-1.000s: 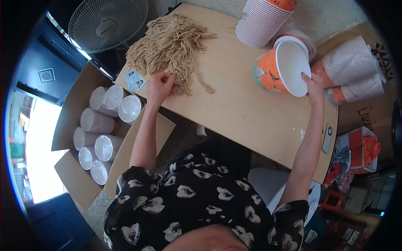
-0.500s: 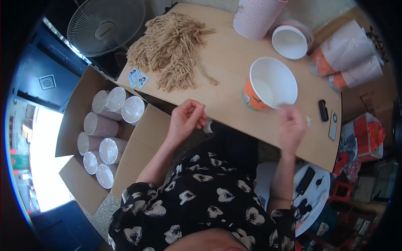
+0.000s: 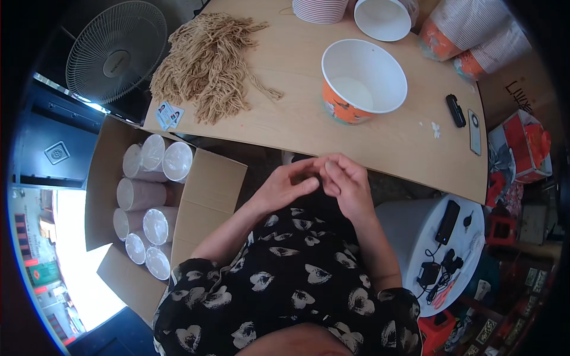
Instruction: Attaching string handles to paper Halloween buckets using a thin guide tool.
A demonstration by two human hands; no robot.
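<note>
My hands meet in front of my body, just off the table's front edge. The left hand (image 3: pixel 287 185) is loosely curved, its thumb apart from the fingers, and its fingertips reach the right hand. The right hand (image 3: pixel 345 185) is closed in a pinch; whatever its fingers hold, if anything, is too small or hidden to name. Beyond them on the table (image 3: pixel 285 124) stands a large paper bucket (image 3: pixel 365 104), white inside and orange outside. Left of it lies a heap of tan twisted yarn strands (image 3: pixel 205 65), one strand trailing toward the bucket.
Stacked paper tubs (image 3: pixel 320 9) and a white bowl-like tub (image 3: pixel 383 21) stand at the back, wrapped stacks (image 3: pixel 463 29) at the right. A black clip-like object (image 3: pixel 456 111) lies near white scraps (image 3: pixel 436 130). An open carton (image 3: pixel 211 184) holds wrapped cup stacks. A fan (image 3: pixel 117 62) stands far left.
My right hand has moved left, away from beside the bucket, to meet the left hand. The left hand has shifted right, its fingers now more spread. The whole view has shifted.
</note>
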